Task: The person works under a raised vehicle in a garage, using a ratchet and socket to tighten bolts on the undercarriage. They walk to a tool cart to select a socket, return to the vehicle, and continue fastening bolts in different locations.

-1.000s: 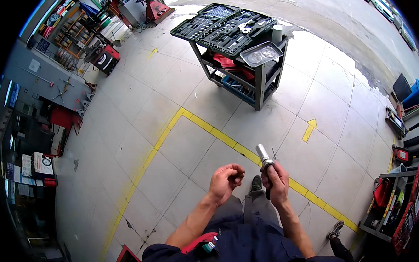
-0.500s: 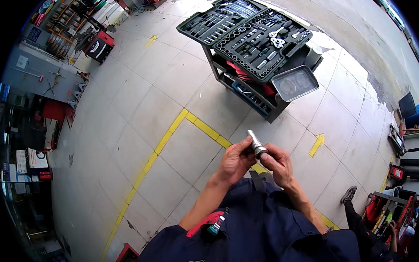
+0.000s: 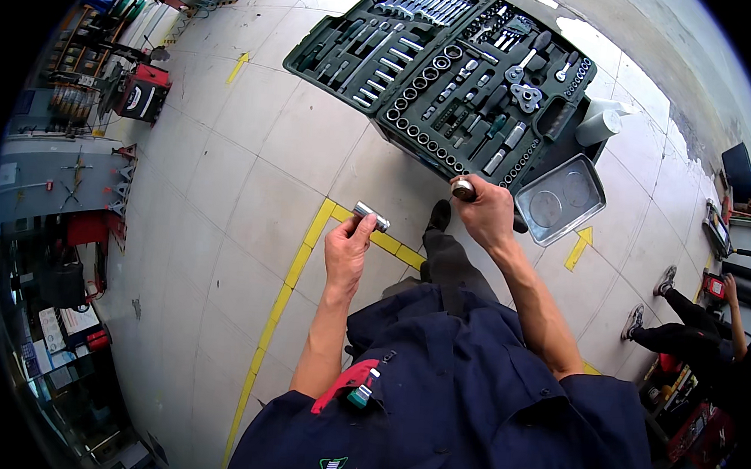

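My left hand (image 3: 345,254) is closed around a long silver socket (image 3: 371,216), held above the floor left of centre. Just off the near edge of the open tool case (image 3: 398,144), my right hand (image 3: 488,214) grips a round socket-like metal piece (image 3: 463,188); its rounded end shows and the fingers hide the rest. Sockets, ratchets, screwdrivers and spanners (image 3: 424,1) fill the moulded slots of the dark green case. To the right of my right hand is a rectangular metal tray (image 3: 562,199) with two circular marks in its bottom.
The case rests on a cart, with a white cylindrical container (image 3: 599,128) beside it. Yellow tape (image 3: 284,291) lines the tiled floor. At the right, another person's leg (image 3: 684,320) reaches out beside a red tool cart. A red machine (image 3: 143,91) stands far left.
My hands have parted: the left went left with the silver socket, the right forward to the case with the round piece. The cart now appears closer, and my leg shows beneath it.
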A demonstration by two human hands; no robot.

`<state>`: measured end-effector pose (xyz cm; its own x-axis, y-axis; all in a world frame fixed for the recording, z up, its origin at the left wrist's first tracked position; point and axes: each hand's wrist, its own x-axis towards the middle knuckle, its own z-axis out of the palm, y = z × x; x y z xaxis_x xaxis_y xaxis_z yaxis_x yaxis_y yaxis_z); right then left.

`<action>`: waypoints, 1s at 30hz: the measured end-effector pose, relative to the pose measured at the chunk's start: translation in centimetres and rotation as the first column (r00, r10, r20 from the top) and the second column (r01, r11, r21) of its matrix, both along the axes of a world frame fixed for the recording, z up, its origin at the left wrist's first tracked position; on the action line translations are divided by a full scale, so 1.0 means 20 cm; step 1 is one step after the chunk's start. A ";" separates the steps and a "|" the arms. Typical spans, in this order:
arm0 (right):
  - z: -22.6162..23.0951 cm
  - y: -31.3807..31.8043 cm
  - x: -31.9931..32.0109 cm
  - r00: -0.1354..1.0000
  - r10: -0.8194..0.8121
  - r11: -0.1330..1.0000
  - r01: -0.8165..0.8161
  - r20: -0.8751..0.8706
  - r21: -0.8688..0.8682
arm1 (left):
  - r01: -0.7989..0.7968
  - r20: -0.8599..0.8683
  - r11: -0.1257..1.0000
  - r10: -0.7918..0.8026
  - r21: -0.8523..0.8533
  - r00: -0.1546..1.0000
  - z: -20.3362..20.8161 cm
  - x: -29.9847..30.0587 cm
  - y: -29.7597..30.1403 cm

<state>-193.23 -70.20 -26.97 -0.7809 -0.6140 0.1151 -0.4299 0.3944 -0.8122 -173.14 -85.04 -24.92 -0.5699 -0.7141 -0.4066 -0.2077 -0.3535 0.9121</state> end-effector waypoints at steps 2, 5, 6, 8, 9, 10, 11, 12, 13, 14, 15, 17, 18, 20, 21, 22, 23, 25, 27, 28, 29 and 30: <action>-0.06 -0.24 -0.15 0.999 0.029 0.996 -0.025 -0.039 0.080 | -0.012 0.027 1.000 0.012 -0.015 1.000 0.00 -0.07 -0.15; -0.15 -0.51 -0.31 0.991 0.113 0.980 -0.100 -0.071 0.170 | -0.003 0.070 1.000 0.004 -0.023 0.998 0.02 -0.15 -0.32; -0.15 -0.56 -0.34 0.989 0.138 0.975 -0.127 -0.051 0.182 | -0.011 0.072 1.000 0.012 -0.013 0.997 0.03 -0.19 -0.36; -0.14 -0.60 -0.41 0.996 0.087 0.957 -0.089 0.020 0.275 | -0.021 0.078 1.000 0.020 0.010 0.997 0.04 -0.29 -0.46; -0.12 -0.62 -0.44 0.997 0.062 0.944 -0.075 0.050 0.320 | -0.020 0.094 1.000 0.019 0.003 0.995 0.06 -0.32 -0.49; -0.11 -0.60 -0.47 0.996 -0.002 0.956 -0.025 0.093 0.293 | -0.015 0.102 1.000 0.017 -0.024 0.995 0.03 -0.36 -0.53; -0.09 -0.57 -0.49 0.993 -0.028 0.948 -0.011 0.118 0.319 | -0.006 0.109 0.999 0.011 -0.051 0.994 0.01 -0.39 -0.56; -0.08 -0.54 -0.50 0.988 -0.060 0.938 0.007 0.141 0.346 | 0.008 0.117 0.997 0.001 -0.077 0.993 -0.02 -0.43 -0.59; -0.09 -0.51 -0.49 0.986 -0.062 0.940 0.006 0.154 0.341 | 0.041 0.143 0.995 -0.029 -0.086 0.989 -0.06 -0.46 -0.62; -0.11 -0.52 -0.49 0.993 -0.026 0.939 -0.015 0.116 0.344 | 0.080 0.148 0.996 -0.073 -0.039 0.986 -0.09 -0.50 -0.66; -0.12 -0.50 -0.47 0.997 0.005 0.935 -0.033 0.080 0.354 | 0.122 0.149 0.992 -0.123 0.014 0.981 -0.11 -0.54 -0.68; -0.16 -0.51 -0.43 0.996 0.087 0.955 -0.076 -0.028 0.287 | 0.214 0.189 0.971 -0.231 0.104 0.954 -0.13 -0.61 -0.73; -0.19 -0.53 -0.40 0.993 0.109 0.943 -0.092 -0.038 0.320 | 0.244 0.171 0.964 -0.260 0.109 0.950 -0.13 -0.64 -0.75; -0.21 -0.58 -0.37 0.979 0.191 0.924 -0.154 -0.074 0.351 | 0.269 0.115 0.959 -0.278 0.086 0.954 -0.14 -0.69 -0.76; -0.23 -0.64 -0.37 0.966 0.243 0.899 -0.190 -0.088 0.396 | 0.275 0.104 0.959 -0.281 0.072 0.954 -0.17 -0.71 -0.81; -0.22 -0.66 -0.37 0.959 0.273 0.872 -0.213 -0.077 0.442 | 0.283 0.120 0.957 -0.289 0.063 0.950 -0.19 -0.73 -0.84; -0.20 -0.66 -0.37 0.950 0.305 0.842 -0.237 -0.066 0.485 | 0.277 0.123 0.960 -0.281 0.050 0.952 -0.21 -0.74 -0.86; -0.20 -0.67 -0.39 0.922 0.381 0.775 -0.277 -0.070 0.569 | 0.273 0.126 0.962 -0.272 0.008 0.954 -0.22 -0.76 -0.96; -0.20 -0.67 -0.41 0.876 0.475 0.701 -0.320 -0.083 0.637 | 0.261 0.210 0.958 -0.233 -0.118 0.949 -0.22 -0.80 -1.09; -0.19 -0.67 -0.43 0.850 0.520 0.670 -0.340 -0.090 0.660 | 0.266 0.243 0.949 -0.221 -0.170 0.944 -0.20 -0.83 -1.16; -0.18 -0.68 -0.44 0.822 0.558 0.665 -0.363 -0.112 0.653 | 0.301 0.286 0.938 -0.245 -0.171 0.926 -0.19 -0.86 -1.22; -0.18 -0.69 -0.45 0.806 0.579 0.664 -0.375 -0.126 0.647 | 0.326 0.320 0.930 -0.262 -0.169 0.911 -0.18 -0.89 -1.28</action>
